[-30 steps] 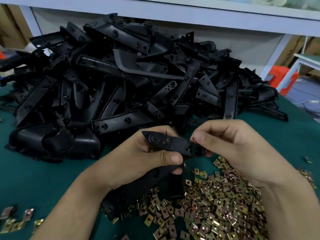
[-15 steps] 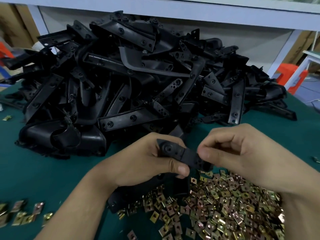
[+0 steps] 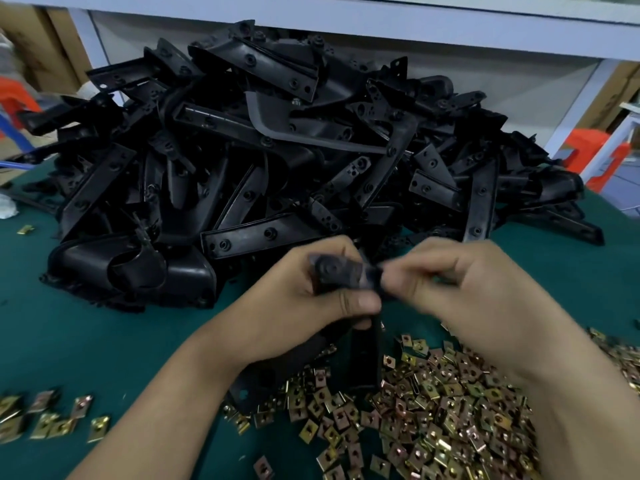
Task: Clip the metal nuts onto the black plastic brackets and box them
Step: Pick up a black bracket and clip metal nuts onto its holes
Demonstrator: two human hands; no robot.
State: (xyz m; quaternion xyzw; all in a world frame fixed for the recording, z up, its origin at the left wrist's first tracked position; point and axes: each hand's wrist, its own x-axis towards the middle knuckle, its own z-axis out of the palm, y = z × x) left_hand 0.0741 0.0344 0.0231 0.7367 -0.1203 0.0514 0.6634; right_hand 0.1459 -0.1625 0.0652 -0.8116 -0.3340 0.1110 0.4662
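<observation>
Our left hand point(image 3: 304, 299) grips one black plastic bracket point(image 3: 341, 275). Our right hand point(image 3: 467, 292) pinches its right end, but blur hides any nut there. Loose metal nuts point(image 3: 450, 410) lie just below, and a big heap of brackets point(image 3: 277, 150) lies behind on the desk point(image 3: 86, 341). We judge that most of the work remains. No box is visible.

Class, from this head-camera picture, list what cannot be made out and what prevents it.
Head view, held bracket: whether a nut is clipped on, motion blur.
Head view, right hand: whether its fingertips pinch a nut, blurred, hidden by its fingers.
Head view, nut pile: cut off by bottom and right edges.
</observation>
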